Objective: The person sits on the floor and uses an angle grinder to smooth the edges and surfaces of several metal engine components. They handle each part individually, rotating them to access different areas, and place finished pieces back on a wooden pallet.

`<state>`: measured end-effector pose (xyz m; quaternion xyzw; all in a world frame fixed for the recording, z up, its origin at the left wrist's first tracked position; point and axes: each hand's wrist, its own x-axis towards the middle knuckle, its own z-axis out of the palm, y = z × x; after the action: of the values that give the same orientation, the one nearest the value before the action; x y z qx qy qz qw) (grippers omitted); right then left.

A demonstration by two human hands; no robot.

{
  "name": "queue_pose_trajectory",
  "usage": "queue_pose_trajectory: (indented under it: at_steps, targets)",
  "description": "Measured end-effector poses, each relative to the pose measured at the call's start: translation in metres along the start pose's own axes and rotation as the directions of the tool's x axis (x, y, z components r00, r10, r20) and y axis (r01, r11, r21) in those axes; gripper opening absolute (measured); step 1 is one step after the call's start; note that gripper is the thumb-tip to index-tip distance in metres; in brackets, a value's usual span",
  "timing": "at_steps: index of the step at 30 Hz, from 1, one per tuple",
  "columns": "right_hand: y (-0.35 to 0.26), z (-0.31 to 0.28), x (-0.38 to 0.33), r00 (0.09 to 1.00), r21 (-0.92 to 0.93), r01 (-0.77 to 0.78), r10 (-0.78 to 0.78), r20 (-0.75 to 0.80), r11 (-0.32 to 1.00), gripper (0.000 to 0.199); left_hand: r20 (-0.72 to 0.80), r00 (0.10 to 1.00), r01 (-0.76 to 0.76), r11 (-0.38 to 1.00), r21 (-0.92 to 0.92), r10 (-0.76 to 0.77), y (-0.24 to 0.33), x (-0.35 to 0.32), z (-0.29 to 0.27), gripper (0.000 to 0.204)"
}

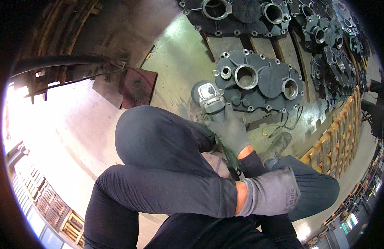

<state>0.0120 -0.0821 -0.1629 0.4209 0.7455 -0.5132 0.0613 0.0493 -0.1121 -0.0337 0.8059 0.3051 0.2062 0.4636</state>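
Observation:
My right hand [231,130], in a grey work glove, is wrapped round the body of an angle grinder [209,94]. The grinder's silver head and round disc point away from me, beside the left edge of a dark grey cast housing cover [270,82]. That cover has machined round bores and bolt holes along its rim. Across my right forearm lies my left hand [273,193], also gloved in grey, close to my bent knee. Only the back of the left glove shows; its fingers are hidden.
More cast covers [241,16] lie on wooden pallets [229,45] ahead and to the right. A slatted wooden pallet side [337,141] rises at the right. A black cable [285,124] curls on the floor. A reddish-brown plate [138,88] lies to the left.

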Motion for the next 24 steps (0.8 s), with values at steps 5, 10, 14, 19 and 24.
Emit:
queue_pose_trajectory:
  at_steps: [5,10,14,19,24]
  targets:
    - [-0.020,0.006,0.022,0.999,0.023,-0.019,0.020,-0.046,1.000,0.064,-0.417,0.909,0.060,0.992,0.108,-0.009,0.013,-0.023,-0.025,0.033]
    - [-0.029,0.012,0.034,0.997,0.066,0.004,0.000,-0.071,0.998,0.066,-0.533,0.844,0.224,0.941,0.253,-0.058,0.006,-0.019,0.027,0.043]
    - [-0.038,0.009,0.039,0.992,0.078,-0.071,0.078,-0.102,0.994,0.067,-0.486,0.872,0.301,0.844,0.444,-0.056,0.011,-0.027,0.008,0.040]
    - [-0.041,0.016,0.045,0.992,0.061,-0.075,0.081,-0.100,0.995,0.069,-0.510,0.856,0.166,0.980,0.111,-0.087,0.006,-0.034,-0.010,0.031]
    - [-0.040,0.014,0.049,0.984,0.077,-0.114,0.123,-0.125,0.990,0.070,-0.464,0.886,0.122,0.973,0.198,-0.016,0.010,-0.041,-0.040,0.031]
